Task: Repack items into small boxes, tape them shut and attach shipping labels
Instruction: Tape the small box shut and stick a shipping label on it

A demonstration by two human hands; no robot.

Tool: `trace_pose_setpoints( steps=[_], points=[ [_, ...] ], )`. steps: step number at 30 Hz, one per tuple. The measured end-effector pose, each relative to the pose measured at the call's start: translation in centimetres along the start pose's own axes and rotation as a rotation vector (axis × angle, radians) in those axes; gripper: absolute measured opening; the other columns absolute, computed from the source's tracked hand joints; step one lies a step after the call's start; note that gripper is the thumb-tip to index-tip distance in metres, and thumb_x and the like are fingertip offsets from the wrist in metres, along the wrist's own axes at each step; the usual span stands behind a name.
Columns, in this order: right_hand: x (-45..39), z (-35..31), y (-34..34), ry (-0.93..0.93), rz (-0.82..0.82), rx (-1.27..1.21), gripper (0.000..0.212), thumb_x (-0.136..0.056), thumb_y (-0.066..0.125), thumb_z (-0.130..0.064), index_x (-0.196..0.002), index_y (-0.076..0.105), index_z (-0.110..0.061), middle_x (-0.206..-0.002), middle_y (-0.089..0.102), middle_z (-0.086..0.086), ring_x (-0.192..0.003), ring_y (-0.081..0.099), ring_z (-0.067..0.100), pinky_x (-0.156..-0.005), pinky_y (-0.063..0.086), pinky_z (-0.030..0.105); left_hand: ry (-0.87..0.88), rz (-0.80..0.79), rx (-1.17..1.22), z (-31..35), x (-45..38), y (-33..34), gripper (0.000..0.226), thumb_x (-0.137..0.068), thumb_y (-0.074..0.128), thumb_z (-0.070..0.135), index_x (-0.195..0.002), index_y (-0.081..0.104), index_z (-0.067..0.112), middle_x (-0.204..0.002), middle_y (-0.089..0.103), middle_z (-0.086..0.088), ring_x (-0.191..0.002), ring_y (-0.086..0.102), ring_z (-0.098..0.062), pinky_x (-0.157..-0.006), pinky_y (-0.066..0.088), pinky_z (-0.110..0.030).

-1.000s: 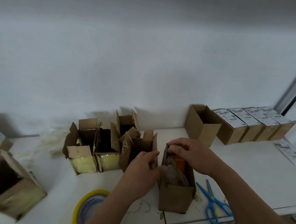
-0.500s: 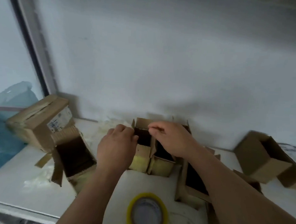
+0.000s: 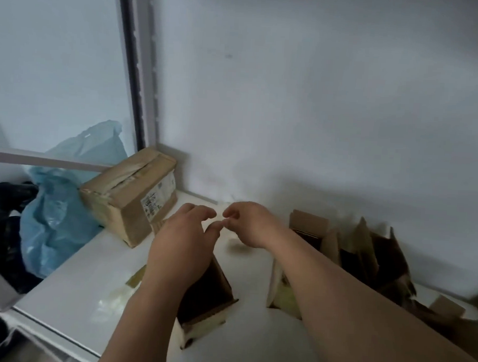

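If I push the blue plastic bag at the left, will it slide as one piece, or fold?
The blue bag will probably fold: its thin film looks crumpled and slack. It seems light, though its contents are hidden. It leans against the taped box, which may hold it.

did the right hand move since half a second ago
Yes. The right hand went left: it was over the open yellow-taped boxes, now it is past them, nearer the taped carton.

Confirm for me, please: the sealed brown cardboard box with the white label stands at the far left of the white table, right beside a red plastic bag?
Not quite: the head view shows the plastic bag beside the sealed brown cardboard box is light blue, not red. The rest holds.
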State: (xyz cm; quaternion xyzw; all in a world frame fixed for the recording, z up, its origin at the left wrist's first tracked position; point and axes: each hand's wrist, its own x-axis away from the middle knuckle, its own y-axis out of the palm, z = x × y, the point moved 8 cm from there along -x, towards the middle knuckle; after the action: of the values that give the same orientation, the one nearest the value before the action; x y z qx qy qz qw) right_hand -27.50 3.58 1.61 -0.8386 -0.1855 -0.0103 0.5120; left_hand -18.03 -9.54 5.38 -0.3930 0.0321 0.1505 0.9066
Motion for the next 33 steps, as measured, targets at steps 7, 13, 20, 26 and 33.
trace_pose_setpoints(
  steps=[7,13,20,26,33],
  points=[
    [-5.1,1.0,6.5,0.101,-0.151,-0.188,0.040,-0.093,0.060,-0.039,-0.133,0.056,-0.031,-0.130,0.058,-0.001,-0.103,0.060,0.017,-0.086,0.047,0.028,-0.023,0.011,0.094,-2.1,-1.2,-0.8,0.026,-0.095,0.056,0.042,-0.117,0.065,0.033,-0.105,0.054,0.020,-0.096,0.056,-0.004,-0.080,0.041,-0.024],
    [-6.1,0.4,8.5,-0.003,-0.173,0.179,0.032,-0.095,0.049,-0.031,-0.126,0.057,-0.028,-0.123,0.057,0.005,-0.093,0.056,0.023,-0.074,0.042,0.031,-0.049,-0.005,0.103,-3.1,-1.7,-0.7,0.028,-0.094,0.057,0.042,-0.120,0.064,0.032,-0.108,0.055,0.020,-0.099,0.056,-0.004,-0.080,0.040,-0.022],
    [-5.7,2.2,9.1,0.084,-0.108,0.124,0.028,-0.086,0.053,-0.029,-0.112,0.046,-0.023,-0.111,0.064,0.010,-0.093,0.063,0.027,-0.079,0.053,0.038,-0.081,-0.050,0.169,-3.2,-1.3,-0.8,0.029,-0.092,0.059,0.045,-0.119,0.062,0.034,-0.109,0.059,0.017,-0.097,0.056,-0.004,-0.086,0.050,-0.029],
    [-3.0,2.4,8.5,0.101,-0.234,0.161,0.064,-0.095,0.053,-0.011,-0.152,0.029,-0.029,-0.142,0.050,0.006,-0.125,0.052,0.023,-0.093,0.042,0.027,-0.113,-0.071,0.222,-2.7,-0.6,-1.0,0.025,-0.093,0.059,0.044,-0.116,0.063,0.034,-0.105,0.059,0.015,-0.094,0.057,-0.006,-0.087,0.052,-0.033],
    [-1.3,4.6,6.0,0.190,0.131,-0.196,0.014,-0.094,0.054,-0.024,-0.094,0.067,-0.019,-0.107,0.064,0.002,-0.092,0.063,0.018,-0.083,0.053,0.033,-0.092,-0.087,0.219,-2.2,-0.4,-0.5,0.023,-0.094,0.058,0.041,-0.115,0.063,0.033,-0.097,0.058,0.016,-0.083,0.050,0.008,-0.077,0.041,-0.023]
  ],
)
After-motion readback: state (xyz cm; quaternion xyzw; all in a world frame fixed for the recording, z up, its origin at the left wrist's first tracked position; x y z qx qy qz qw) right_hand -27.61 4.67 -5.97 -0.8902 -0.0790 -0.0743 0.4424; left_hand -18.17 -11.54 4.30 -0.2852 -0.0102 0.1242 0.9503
